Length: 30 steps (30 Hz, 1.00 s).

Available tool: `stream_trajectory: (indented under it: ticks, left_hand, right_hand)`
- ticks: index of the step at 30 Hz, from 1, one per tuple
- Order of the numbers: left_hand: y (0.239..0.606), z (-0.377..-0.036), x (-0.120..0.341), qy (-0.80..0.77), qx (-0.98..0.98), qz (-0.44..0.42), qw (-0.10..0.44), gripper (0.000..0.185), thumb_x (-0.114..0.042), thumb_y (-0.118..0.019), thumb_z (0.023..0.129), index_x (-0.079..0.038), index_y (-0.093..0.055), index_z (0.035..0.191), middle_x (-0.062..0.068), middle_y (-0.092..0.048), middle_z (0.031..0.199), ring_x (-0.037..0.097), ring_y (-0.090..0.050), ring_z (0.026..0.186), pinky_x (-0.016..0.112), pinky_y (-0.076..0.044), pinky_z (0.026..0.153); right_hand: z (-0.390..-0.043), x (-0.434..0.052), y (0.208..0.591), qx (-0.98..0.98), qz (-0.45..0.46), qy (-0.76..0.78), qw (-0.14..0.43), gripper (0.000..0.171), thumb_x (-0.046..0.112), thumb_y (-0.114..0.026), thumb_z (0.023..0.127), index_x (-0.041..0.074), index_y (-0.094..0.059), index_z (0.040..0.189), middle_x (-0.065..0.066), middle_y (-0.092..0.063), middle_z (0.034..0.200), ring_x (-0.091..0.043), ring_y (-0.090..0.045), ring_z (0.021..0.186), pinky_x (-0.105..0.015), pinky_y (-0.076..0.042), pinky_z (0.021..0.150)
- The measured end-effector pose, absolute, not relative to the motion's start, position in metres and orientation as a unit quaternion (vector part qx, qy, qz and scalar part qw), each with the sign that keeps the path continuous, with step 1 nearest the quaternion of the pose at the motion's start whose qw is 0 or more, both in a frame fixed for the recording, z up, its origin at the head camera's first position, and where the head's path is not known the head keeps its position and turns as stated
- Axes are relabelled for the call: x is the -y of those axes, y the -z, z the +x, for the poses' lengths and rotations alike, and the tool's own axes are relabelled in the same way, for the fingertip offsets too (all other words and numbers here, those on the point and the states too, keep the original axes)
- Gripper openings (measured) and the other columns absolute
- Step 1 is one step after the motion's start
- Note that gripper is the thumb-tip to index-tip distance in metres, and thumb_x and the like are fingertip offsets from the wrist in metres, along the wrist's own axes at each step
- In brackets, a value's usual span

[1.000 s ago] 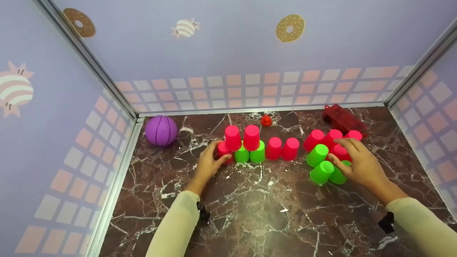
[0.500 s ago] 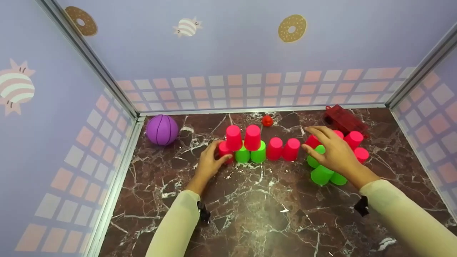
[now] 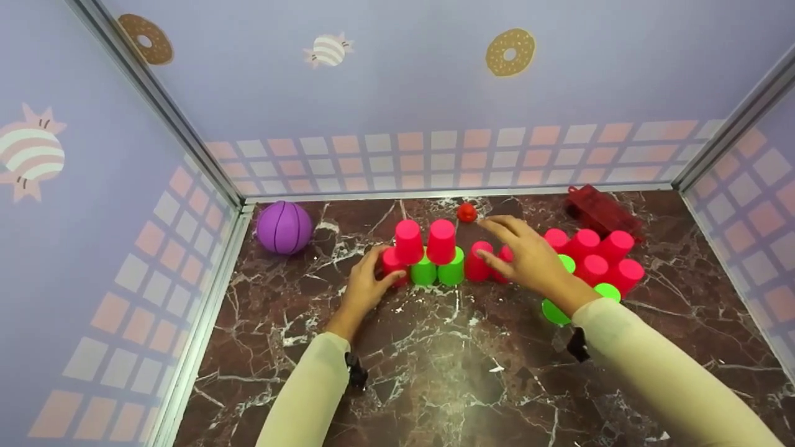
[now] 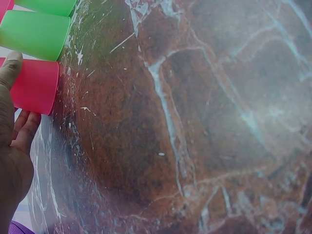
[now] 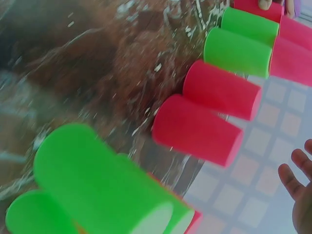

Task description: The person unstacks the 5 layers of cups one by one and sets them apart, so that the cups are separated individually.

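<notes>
My left hand (image 3: pixel 361 288) holds the pink cup (image 3: pixel 392 264) at the left end of a row of upside-down cups. In the left wrist view, thumb and fingers lie on opposite sides of that pink cup (image 4: pixel 35 87). Two green cups (image 3: pixel 424 272) stand beside it, and two pink cups (image 3: pixel 408 242) sit on top as a second tier. Farther right in the row are two more pink cups (image 5: pixel 222 90), partly hidden behind my right hand (image 3: pixel 531 257) in the head view. That hand hovers with spread fingers (image 5: pixel 291 181), holding nothing.
A cluster of several pink cups (image 3: pixel 616 246) and green cups (image 3: pixel 607 290) stands at the right, partly under the right forearm. Behind are a dark red translucent block-shaped thing (image 3: pixel 602 211) and a small red toy (image 3: pixel 467 212). A purple ball (image 3: pixel 284 227) rests back left. Walls enclose three sides.
My right hand has moved left from the cluster at the right toward the row, carrying nothing. My left hand has stayed at its pink cup.
</notes>
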<state>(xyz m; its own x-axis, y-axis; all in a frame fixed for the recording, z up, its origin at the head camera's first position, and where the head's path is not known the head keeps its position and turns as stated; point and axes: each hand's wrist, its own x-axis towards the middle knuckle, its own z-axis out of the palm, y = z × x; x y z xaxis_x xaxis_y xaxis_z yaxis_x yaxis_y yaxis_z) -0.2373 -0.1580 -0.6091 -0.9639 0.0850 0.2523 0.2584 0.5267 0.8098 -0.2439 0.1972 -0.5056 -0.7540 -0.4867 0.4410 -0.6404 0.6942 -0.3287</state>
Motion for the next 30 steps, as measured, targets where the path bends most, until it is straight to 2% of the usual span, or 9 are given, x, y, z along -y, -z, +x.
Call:
stream_trajectory:
  ticks: [5, 15, 22, 30]
  left_hand:
    - [0.610, -0.237, 0.158, 0.471, 0.872, -0.097, 0.092, 0.062, -0.030, -0.091, 0.090, -0.007, -0.065, 0.142, 0.021, -0.074, 0.139, 0.039, -0.072, 0.130, 0.053, -0.059, 0.113]
    - [0.610, -0.238, 0.157, 0.465, 0.876, -0.092, 0.086, 0.062, -0.031, -0.090, 0.091, -0.008, -0.064, 0.142, 0.020, -0.073, 0.139, 0.037, -0.073, 0.131, 0.047, -0.061, 0.111]
    - [0.610, -0.238, 0.158, 0.470, 0.874, -0.089, 0.082, 0.061, -0.031, -0.091, 0.090, -0.011, -0.064, 0.142, 0.018, -0.073, 0.141, 0.036, -0.072, 0.133, 0.047, -0.059, 0.114]
    - [0.610, -0.237, 0.158, 0.476, 0.871, -0.093, 0.084, 0.061, -0.026, -0.091, 0.091, -0.009, -0.064, 0.142, 0.020, -0.073, 0.140, 0.038, -0.072, 0.132, 0.050, -0.059, 0.114]
  right_hand:
    - [-0.248, -0.176, 0.508, 0.900, 0.324, -0.243, 0.160, 0.057, 0.034, -0.082, 0.103, 0.013, -0.064, 0.153, -0.017, -0.067, 0.144, -0.040, -0.069, 0.130, -0.058, -0.062, 0.105]
    - [-0.253, -0.149, 0.508, 0.898, 0.329, -0.253, 0.145, 0.058, 0.039, -0.079, 0.104, 0.014, -0.063, 0.154, -0.015, -0.065, 0.150, -0.040, -0.068, 0.134, -0.059, -0.060, 0.109]
    - [-0.258, -0.138, 0.512, 0.888, 0.349, -0.256, 0.156, 0.056, 0.037, -0.080, 0.104, 0.011, -0.064, 0.150, -0.019, -0.065, 0.146, -0.040, -0.068, 0.135, -0.057, -0.059, 0.111]
    - [-0.260, -0.134, 0.519, 0.884, 0.352, -0.267, 0.155, 0.045, 0.032, -0.080, 0.104, 0.007, -0.069, 0.141, -0.020, -0.069, 0.139, -0.042, -0.071, 0.128, -0.058, -0.060, 0.108]
